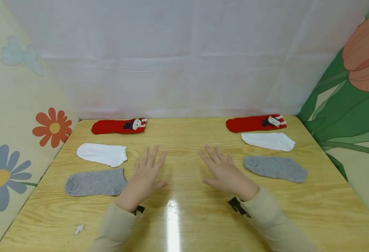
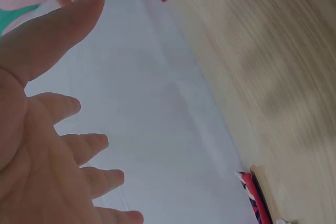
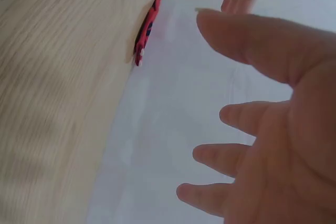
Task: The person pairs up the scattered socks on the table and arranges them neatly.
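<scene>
Both hands hover over the middle of the table with fingers spread and nothing held. In the head view my left hand (image 1: 146,176) is nearest a grey sock (image 1: 96,182), whose cuff lies beside the wrist. Behind that sock lie a white sock (image 1: 102,154) and a red sock (image 1: 118,126) with a cartoon figure. My right hand (image 1: 229,175) is nearest another grey sock (image 1: 275,168); farther back are a second white sock (image 1: 268,141) and a second red sock (image 1: 255,123). The wrist views show each palm with its fingers extended.
The wooden table (image 1: 190,224) backs onto a white cloth (image 1: 184,70). Patterned panels with flowers stand on the left (image 1: 1,105) and right (image 1: 360,122). A small white mark (image 1: 78,229) shows near the table's left front.
</scene>
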Available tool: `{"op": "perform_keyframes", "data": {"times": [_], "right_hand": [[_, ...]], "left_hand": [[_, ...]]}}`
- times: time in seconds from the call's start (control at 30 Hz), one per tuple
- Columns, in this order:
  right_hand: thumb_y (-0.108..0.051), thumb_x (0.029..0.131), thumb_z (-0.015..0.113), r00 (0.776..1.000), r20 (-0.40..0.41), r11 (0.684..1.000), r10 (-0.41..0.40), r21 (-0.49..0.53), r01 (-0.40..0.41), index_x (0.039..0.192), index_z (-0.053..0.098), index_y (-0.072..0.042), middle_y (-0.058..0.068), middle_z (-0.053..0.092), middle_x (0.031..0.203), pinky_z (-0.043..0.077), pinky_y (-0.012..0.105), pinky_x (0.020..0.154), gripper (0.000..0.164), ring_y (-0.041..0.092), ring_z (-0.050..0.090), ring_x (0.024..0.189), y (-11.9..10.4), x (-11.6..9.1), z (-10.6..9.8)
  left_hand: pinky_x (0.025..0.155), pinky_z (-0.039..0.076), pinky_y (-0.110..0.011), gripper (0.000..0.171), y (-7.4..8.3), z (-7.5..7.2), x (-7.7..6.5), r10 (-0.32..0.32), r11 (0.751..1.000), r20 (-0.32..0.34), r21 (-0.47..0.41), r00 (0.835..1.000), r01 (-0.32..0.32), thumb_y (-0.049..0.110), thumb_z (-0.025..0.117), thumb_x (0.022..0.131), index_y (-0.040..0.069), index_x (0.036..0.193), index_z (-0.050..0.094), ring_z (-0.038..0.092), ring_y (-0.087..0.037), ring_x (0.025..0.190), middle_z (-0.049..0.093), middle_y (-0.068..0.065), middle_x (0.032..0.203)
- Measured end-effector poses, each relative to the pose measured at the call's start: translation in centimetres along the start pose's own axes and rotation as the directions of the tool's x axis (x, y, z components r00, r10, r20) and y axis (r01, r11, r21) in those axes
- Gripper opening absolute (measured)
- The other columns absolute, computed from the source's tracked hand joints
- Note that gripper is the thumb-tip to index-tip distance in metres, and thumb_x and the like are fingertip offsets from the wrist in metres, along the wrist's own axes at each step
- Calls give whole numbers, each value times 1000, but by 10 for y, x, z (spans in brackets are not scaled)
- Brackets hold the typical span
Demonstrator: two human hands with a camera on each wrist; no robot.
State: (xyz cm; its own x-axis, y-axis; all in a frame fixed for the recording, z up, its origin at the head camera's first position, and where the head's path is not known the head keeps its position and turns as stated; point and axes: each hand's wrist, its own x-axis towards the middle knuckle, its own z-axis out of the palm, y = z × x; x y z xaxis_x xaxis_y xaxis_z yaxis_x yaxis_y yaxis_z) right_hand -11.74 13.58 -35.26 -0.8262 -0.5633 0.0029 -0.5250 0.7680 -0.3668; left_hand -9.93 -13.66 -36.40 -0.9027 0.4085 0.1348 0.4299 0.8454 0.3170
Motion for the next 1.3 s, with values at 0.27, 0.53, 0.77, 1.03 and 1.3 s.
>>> {"op": "perform_keyframes", "data": {"times": [0.27,0.53,0.77,1.03,1.3], "right_hand": [[-23,92,68,999,-30,996,29,90,-26,153,25,-5,22,16,158,18,73,103,77,48,14,141,-11,7,6],[-19,92,69,995,-102,991,-13,130,26,148,33,3,28,29,151,25,64,107,70,48,29,136,-22,15,15],[-16,94,66,996,-91,974,6,226,15,147,35,3,27,30,151,25,59,109,65,46,30,137,-34,21,22],[-15,94,65,997,-77,948,12,318,14,146,34,5,27,31,150,23,53,112,64,41,29,139,-46,28,25],[-14,96,62,999,-39,916,3,401,13,145,33,9,28,32,149,22,51,113,61,39,29,140,-57,36,30]], "left_hand": [[103,14,-74,91,-17,-8,-13,-103,994,-24,-26,994,102,24,79,82,-1,152,25,4,-52,141,10,-26,157],[100,17,-75,87,-29,-16,-26,-190,981,-59,-49,980,187,24,76,86,-8,148,25,8,-57,138,16,-33,153],[101,17,-75,89,-42,-17,-35,-254,964,-60,-97,965,248,26,74,88,-11,148,20,7,-61,135,14,-36,152],[101,17,-74,88,-58,-23,-46,-337,940,-44,-83,941,332,26,73,89,-18,144,21,8,-65,133,15,-42,148],[98,16,-76,89,-73,-29,-56,-415,906,-23,-106,910,410,25,71,89,-21,143,18,5,-67,131,12,-45,146]]}}
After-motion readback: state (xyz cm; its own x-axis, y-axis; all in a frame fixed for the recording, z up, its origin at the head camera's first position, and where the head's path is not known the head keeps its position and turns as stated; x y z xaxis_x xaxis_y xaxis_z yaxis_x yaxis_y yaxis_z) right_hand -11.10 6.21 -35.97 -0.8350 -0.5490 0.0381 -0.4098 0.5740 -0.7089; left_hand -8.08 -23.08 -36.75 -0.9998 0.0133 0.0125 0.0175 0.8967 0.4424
